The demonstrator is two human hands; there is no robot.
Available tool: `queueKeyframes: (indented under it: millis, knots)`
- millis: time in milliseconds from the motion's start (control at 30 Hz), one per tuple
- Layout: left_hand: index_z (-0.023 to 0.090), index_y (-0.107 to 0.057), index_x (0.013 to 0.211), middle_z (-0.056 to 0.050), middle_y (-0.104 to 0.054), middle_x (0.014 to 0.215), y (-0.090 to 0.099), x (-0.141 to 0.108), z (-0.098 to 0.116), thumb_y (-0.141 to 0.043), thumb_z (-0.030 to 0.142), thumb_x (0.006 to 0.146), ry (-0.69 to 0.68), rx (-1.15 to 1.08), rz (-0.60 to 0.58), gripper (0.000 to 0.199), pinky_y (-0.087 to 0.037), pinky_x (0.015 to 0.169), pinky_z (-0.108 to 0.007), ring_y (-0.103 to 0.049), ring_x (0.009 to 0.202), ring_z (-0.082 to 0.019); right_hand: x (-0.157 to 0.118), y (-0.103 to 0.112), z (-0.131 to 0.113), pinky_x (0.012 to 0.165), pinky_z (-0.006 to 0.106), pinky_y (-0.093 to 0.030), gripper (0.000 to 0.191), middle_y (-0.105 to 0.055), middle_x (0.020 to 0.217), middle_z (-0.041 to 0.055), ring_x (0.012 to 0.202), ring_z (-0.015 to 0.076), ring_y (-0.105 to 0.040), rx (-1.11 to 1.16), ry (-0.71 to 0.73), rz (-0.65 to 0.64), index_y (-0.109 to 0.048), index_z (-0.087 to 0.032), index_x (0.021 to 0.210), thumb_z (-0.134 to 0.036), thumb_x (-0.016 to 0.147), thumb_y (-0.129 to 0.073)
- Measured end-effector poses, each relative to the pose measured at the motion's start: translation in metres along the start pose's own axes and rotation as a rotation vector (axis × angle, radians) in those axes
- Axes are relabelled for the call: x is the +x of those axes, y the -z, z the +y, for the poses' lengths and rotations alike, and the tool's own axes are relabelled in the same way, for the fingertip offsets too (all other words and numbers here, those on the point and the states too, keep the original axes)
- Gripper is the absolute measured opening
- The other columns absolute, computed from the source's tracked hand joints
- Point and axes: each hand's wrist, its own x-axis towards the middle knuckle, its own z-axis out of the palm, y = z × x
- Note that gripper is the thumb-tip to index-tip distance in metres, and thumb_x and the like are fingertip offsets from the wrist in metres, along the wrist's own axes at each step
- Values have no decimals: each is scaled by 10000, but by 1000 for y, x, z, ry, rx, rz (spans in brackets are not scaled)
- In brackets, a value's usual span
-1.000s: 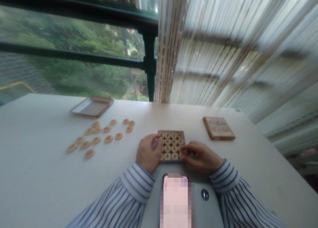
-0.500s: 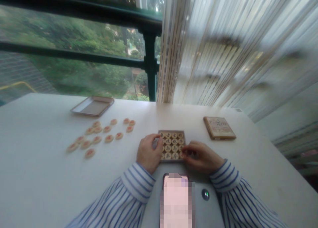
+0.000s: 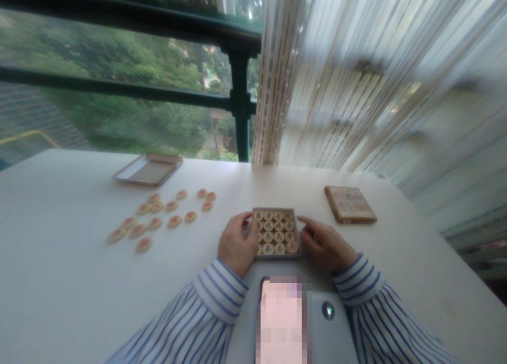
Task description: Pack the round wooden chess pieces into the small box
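Observation:
A shallow box [image 3: 277,256] in front of me holds rows of round wooden pieces with black characters. At its lower right corner lies a piece with a red character [image 3: 292,246]. My left hand [image 3: 238,244] grips the box's left side, thumb over the edge and partly covering the leftmost pieces. Beside the right edge is my right hand [image 3: 325,246], with its index finger stretched toward the upper right corner and the other fingers curled; nothing shows in it. Loose red-marked pieces [image 3: 155,223] are scattered on the white table to the left.
An open tray or lid [image 3: 148,169] lies at the table's back left. A flat patterned box [image 3: 350,204] sits at the right. Close to me are a phone [image 3: 281,322], its screen blurred out, and a grey device with a round green-lit button [image 3: 328,310].
My right hand has drawn back slightly from the box and its index finger has stretched out. The red-marked piece in the lower right corner is now uncovered.

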Motion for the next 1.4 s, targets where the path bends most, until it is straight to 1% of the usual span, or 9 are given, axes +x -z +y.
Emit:
queueKeyframes:
  millis: [67,267,667,800,967,1200,1400]
  knots:
    - [157,-574,989,-67,-640,901,0,0,-1,-478,293,761,1,-5,-7,282,-485,710,-311,-601,789,-175,0,-2,0,609,244,-410,409,-621,795,59,647,124,-522,-19,-7,12,-452,-101,1210,-220,823,-389]
    - [166,-559,1011,-61,-636,921,-2,-1,-4,-463,239,759,14,-9,-31,279,-484,727,-303,-603,787,-165,0,-5,-1,654,247,-420,408,-621,849,57,718,135,-538,11,15,-13,-463,-142,1218,-205,822,-389]
    - [170,-558,1019,-60,-638,920,-2,-1,-5,-453,235,757,11,3,-44,289,-483,740,-309,-606,778,-164,1,-7,2,706,274,-425,406,-618,887,67,769,150,-537,38,25,-4,-474,-161,1215,-207,816,-417]
    - [165,-561,1013,-66,-637,923,-2,-1,-6,-454,233,749,-5,9,-40,293,-486,736,-315,-606,790,-172,1,-8,4,736,287,-424,403,-614,908,73,800,156,-536,44,46,2,-470,-166,1216,-200,818,-418]
    - [165,-567,999,-65,-640,908,-2,-1,-6,-451,227,747,-15,11,-33,285,-491,715,-309,-610,774,-170,1,-7,2,757,299,-423,404,-608,920,79,822,161,-534,34,33,0,-462,-159,1222,-197,823,-409]
    - [168,-568,1000,-58,-641,907,-1,-1,-4,-458,226,746,-5,17,-30,283,-490,708,-299,-609,771,-164,1,-6,1,712,279,-427,400,-612,869,67,770,150,-536,23,38,10,-474,-153,1208,-197,815,-413]
    - [158,-571,986,-62,-638,896,0,-1,-1,-475,233,736,-35,30,0,278,-487,708,-306,-603,770,-167,2,-8,5,661,272,-427,362,-610,813,60,707,141,-528,-39,10,118,-519,-132,1141,-212,803,-418]
